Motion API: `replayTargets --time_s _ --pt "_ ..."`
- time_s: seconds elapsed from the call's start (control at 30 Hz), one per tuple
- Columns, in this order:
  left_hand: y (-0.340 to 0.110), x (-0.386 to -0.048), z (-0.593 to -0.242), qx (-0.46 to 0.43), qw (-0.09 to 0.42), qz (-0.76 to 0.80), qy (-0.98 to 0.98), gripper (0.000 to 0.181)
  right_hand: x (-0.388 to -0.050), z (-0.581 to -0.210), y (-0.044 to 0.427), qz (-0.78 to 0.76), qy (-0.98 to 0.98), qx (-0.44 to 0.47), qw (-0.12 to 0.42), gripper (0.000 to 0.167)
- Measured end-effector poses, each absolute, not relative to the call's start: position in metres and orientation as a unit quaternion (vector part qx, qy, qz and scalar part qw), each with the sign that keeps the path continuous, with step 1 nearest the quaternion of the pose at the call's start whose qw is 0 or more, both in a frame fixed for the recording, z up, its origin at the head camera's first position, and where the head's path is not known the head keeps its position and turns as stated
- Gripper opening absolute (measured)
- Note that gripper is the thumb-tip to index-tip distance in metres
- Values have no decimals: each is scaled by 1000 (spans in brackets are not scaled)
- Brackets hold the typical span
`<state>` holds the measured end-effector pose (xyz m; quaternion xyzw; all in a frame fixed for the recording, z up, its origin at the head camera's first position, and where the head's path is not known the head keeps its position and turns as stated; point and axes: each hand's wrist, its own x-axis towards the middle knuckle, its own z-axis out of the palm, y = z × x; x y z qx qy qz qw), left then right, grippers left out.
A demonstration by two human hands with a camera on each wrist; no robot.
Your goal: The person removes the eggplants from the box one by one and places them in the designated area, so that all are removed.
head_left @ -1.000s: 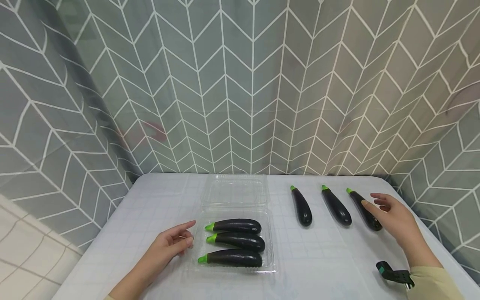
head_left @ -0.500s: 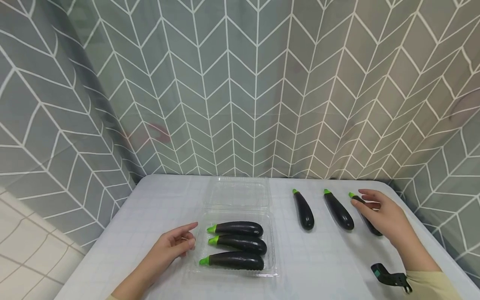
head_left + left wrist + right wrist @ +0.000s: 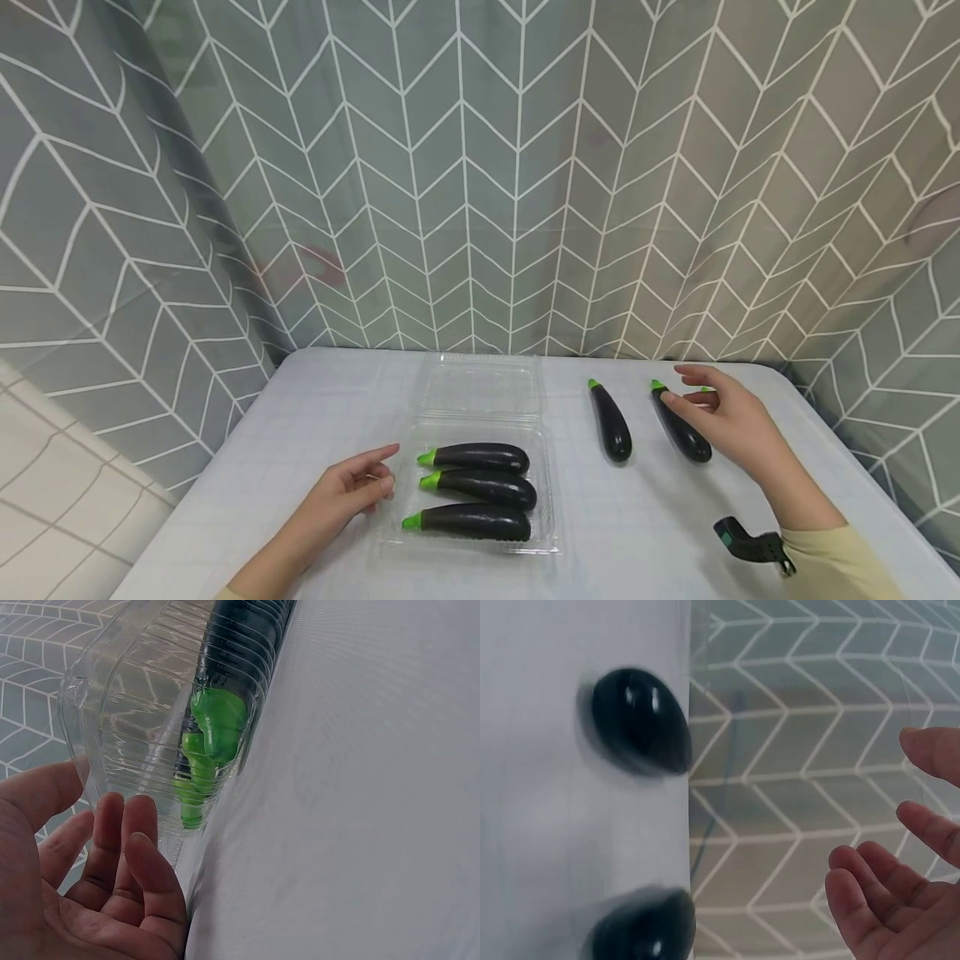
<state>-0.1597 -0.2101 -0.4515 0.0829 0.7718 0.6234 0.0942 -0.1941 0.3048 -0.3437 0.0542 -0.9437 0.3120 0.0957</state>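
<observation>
A clear hinged container (image 3: 551,500) lies on the table with its lid folded back, and three eggplants (image 3: 480,522) lie side by side in it, green stems to the left. My left hand (image 3: 333,500) is at the container's left wall, fingers loosely bent and holding nothing; in the left wrist view the fingertips are close to the clear wall (image 3: 112,742). My right hand (image 3: 731,425), fingers apart and holding nothing, hovers by the middle loose eggplant (image 3: 684,429). It mostly covers the rightmost one, whose green tip (image 3: 707,389) shows.
Another loose eggplant (image 3: 612,425) lies right of the container. The white-covered table (image 3: 330,392) ends at a patterned curtain (image 3: 487,208) behind and at both sides. A black strap-like device (image 3: 750,546) sits at my right wrist.
My right hand has moved left from the rightmost eggplant toward the middle one, with nothing in its fingers. The left hand stays beside the container. The whole head view has shifted slightly.
</observation>
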Motion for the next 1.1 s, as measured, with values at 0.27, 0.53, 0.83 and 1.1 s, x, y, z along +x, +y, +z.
replayTargets --time_s 0.27,0.53,0.83,1.1 --pt "-210 -159 -450 81 93 624 772 54 -194 -339 273 330 -936 98 77 68" --pt "-209 -159 -450 81 99 625 770 54 -202 -347 245 354 -920 153 77 60" --pt "-209 -159 -449 72 99 620 775 54 -206 -347 210 366 -902 220 68 51" --pt "-210 -159 -449 75 102 622 773 54 -208 -350 181 367 -892 260 46 47"
